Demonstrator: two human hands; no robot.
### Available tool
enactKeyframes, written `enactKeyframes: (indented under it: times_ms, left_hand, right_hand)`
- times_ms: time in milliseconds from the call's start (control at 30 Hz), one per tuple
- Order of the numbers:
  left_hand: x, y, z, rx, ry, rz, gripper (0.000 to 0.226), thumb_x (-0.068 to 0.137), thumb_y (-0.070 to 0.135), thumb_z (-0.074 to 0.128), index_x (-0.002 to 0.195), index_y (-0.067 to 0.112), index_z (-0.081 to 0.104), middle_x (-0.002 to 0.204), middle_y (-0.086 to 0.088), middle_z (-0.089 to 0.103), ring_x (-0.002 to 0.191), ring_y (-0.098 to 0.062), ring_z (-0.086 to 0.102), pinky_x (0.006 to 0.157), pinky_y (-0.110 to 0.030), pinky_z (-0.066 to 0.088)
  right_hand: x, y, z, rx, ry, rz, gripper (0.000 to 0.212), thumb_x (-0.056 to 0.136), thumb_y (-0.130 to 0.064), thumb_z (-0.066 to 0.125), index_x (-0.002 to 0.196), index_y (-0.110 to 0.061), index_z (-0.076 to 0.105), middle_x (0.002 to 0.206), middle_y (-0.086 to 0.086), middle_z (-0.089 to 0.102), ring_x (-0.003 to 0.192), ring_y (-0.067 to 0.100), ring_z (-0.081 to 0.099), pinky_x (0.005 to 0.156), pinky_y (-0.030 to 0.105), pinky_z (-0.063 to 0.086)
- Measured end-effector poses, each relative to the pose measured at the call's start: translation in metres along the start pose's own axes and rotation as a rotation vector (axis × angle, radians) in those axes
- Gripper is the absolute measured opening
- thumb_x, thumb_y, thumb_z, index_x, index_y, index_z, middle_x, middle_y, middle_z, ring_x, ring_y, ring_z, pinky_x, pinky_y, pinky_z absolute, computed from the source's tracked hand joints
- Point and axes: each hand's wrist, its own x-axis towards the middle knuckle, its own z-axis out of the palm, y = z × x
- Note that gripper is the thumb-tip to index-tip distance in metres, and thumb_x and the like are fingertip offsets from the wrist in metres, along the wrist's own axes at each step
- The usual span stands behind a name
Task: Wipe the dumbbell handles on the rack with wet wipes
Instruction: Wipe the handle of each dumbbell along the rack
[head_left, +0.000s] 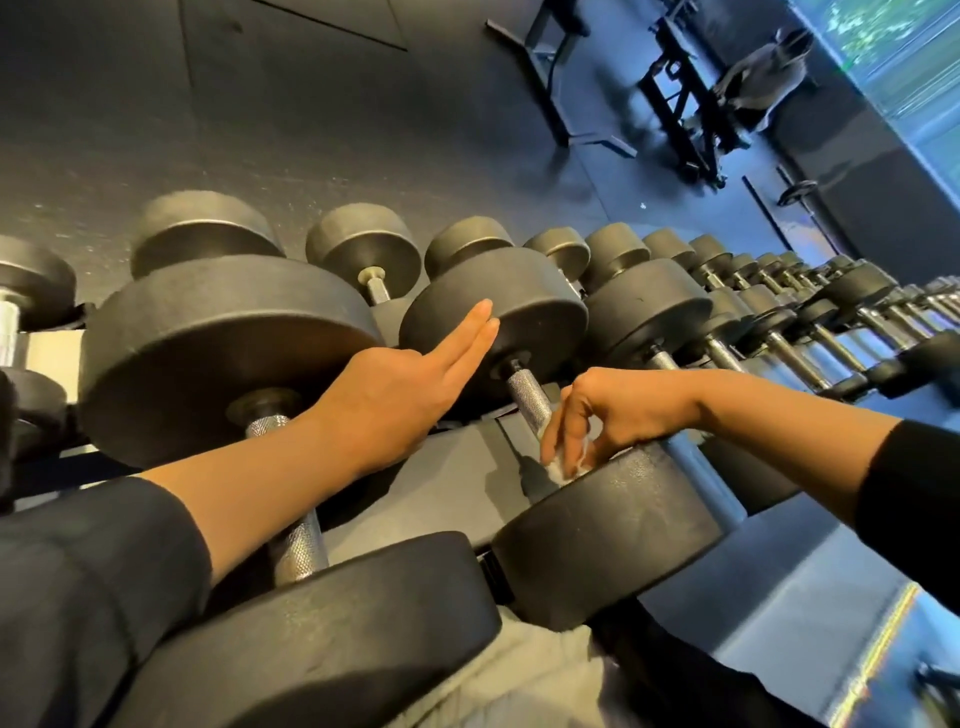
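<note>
On the rack, right hand pinching wet wipe, left hand flat.

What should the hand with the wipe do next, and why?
Probably slide the wipe up along the handle. The right hand pinches the wipe at the handle's lower end, beside the near weight head, and the knurled metal above it is bare. The left hand lies flat, fingers straight, by the far head, seemingly steadying the dumbbell.
</note>
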Motion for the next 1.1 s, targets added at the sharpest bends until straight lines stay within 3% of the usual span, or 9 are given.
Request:
enactKeyframes:
  times_ms: [133, 300, 467, 600, 700, 800, 933, 1100]
  left_hand:
    - [0.000, 0.001, 0.000, -0.007, -0.005, -0.008, 0.094, 0.069, 0.002, 0.066, 0.150, 0.006, 0.018, 0.159, -0.013, 0.013, 0.040, -0.013, 0.034, 0.037, -0.022, 0.029]
    - [0.001, 0.003, -0.002, -0.011, -0.034, -0.038, 0.097, 0.069, 0.009, 0.071, 0.151, 0.009, 0.019, 0.159, -0.009, 0.011, 0.041, -0.013, 0.038, 0.036, -0.024, 0.034]
    - [-0.004, -0.005, -0.020, -0.139, -0.087, 0.031, 0.092, 0.071, 0.014, 0.076, 0.149, 0.014, 0.028, 0.157, -0.006, 0.023, 0.042, -0.007, 0.039, 0.040, -0.021, 0.045]
    - [-0.024, -0.026, -0.054, -0.136, -0.112, 0.072, 0.069, 0.074, 0.013, 0.074, 0.137, 0.018, 0.045, 0.141, -0.002, 0.048, 0.058, -0.006, 0.057, 0.050, -0.021, 0.053]
    - [-0.044, -0.037, -0.084, -0.066, -0.068, -0.012, 0.044, 0.082, 0.020, 0.055, 0.126, 0.019, 0.052, 0.126, 0.001, 0.055, 0.081, -0.019, 0.066, 0.055, -0.032, 0.056]
    - [-0.062, -0.038, -0.112, -0.013, 0.003, -0.161, 0.039, 0.084, 0.024, 0.043, 0.121, 0.019, 0.053, 0.118, 0.001, 0.058, 0.088, -0.022, 0.065, 0.059, -0.037, 0.056]
    - [-0.076, -0.019, -0.135, 0.023, 0.070, -0.371, 0.037, 0.086, 0.029, 0.044, 0.121, 0.021, 0.054, 0.116, 0.002, 0.058, 0.093, -0.021, 0.062, 0.068, -0.036, 0.056]
    - [-0.086, 0.017, -0.136, -0.024, 0.081, -0.615, 0.042, 0.086, 0.021, 0.061, 0.127, 0.024, 0.051, 0.120, 0.007, 0.054, 0.099, -0.014, 0.058, 0.079, -0.035, 0.054]
  right_hand:
    - [0.000, 0.000, 0.002, 0.052, 0.021, -0.012, 0.029, 0.079, 0.003, 0.066, 0.072, -0.025, 0.068, 0.100, 0.007, 0.070, 0.100, 0.017, 0.064, 0.092, 0.029, 0.051]
    - [0.002, 0.008, 0.005, -0.069, 0.353, -0.053, 0.010, 0.079, -0.006, 0.070, 0.080, -0.016, 0.072, 0.094, -0.002, 0.069, 0.090, 0.008, 0.061, 0.082, 0.007, 0.042]
    - [0.010, 0.013, 0.004, -0.113, 0.336, -0.110, 0.010, 0.078, -0.002, 0.068, 0.075, -0.012, 0.071, 0.085, -0.003, 0.068, 0.083, 0.004, 0.062, 0.081, 0.011, 0.046]
    - [0.028, 0.000, 0.003, -0.193, 0.447, -0.208, 0.015, 0.077, -0.003, 0.066, 0.074, -0.017, 0.070, 0.082, -0.005, 0.068, 0.075, 0.006, 0.061, 0.075, 0.018, 0.051]
    - [0.042, -0.036, 0.002, -0.092, 0.443, -0.373, 0.011, 0.080, -0.006, 0.067, 0.083, -0.016, 0.070, 0.083, -0.005, 0.066, 0.068, 0.003, 0.056, 0.064, 0.009, 0.043]
    - [0.059, -0.069, 0.000, -0.028, 0.447, -0.532, 0.015, 0.082, -0.006, 0.066, 0.095, -0.013, 0.072, 0.084, -0.006, 0.065, 0.066, -0.004, 0.053, 0.061, 0.007, 0.041]
    - [0.081, -0.097, 0.003, 0.032, 0.490, -0.597, 0.018, 0.079, -0.007, 0.071, 0.097, -0.010, 0.073, 0.090, 0.004, 0.071, 0.072, 0.006, 0.058, 0.063, 0.015, 0.046]
    - [0.105, -0.102, 0.032, 0.113, 0.587, -0.497, 0.013, 0.082, -0.010, 0.068, 0.092, -0.017, 0.071, 0.088, 0.004, 0.070, 0.076, 0.013, 0.062, 0.070, 0.027, 0.054]
